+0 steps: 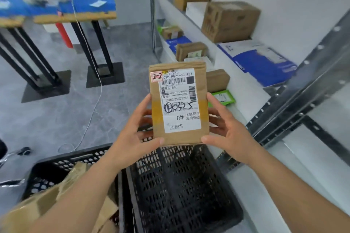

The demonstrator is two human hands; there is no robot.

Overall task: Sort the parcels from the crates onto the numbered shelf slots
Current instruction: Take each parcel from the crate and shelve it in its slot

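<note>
We grip one parcel marked 2-2 between left hand and right hand; shelves part filled; more wait in the crate.

— What can be read on the brown parcel held up above the crates?

— A pink sticker at its top left corner carries a handwritten "2-2". The white shipping label beside it prints "02B P021-00 A37" above a barcode, with "0325" scrawled across it in black marker, its first figure circled. Lower down stands "1件", then a Taobao logo with "淘宝".

— And the boxes on the shelf at right?

— Their labels are too blurred or small to read.
</note>
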